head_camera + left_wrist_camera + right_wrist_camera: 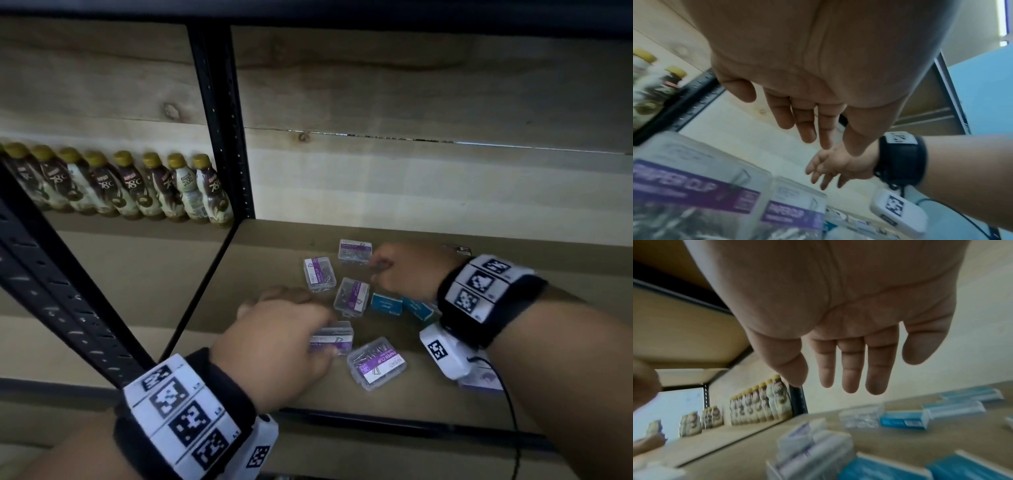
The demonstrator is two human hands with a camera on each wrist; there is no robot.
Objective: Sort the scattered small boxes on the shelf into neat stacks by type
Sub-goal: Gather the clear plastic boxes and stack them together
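Several clear paper clip boxes with purple labels lie scattered on the shelf (534, 346): one at the back (355, 251), two in the middle (319, 274) (352, 296), one in front (376, 363). My left hand (308, 325) hovers over another clear box (337, 337), partly covering it. In the left wrist view its fingers (807, 129) are straight and hold nothing above two clear boxes (694, 186). Two blue boxes (386, 303) lie beside my right wrist. My right hand (387, 270) reaches toward the back box; its fingers (851, 369) are straight and empty.
A row of gold-capped drink bottles (130, 185) stands in the left bay, behind a black upright post (222, 120). A wood panel backs the shelf. Another purple-labelled box (483, 380) lies partly hidden under my right wrist. More blue boxes (953, 407) lie further right.
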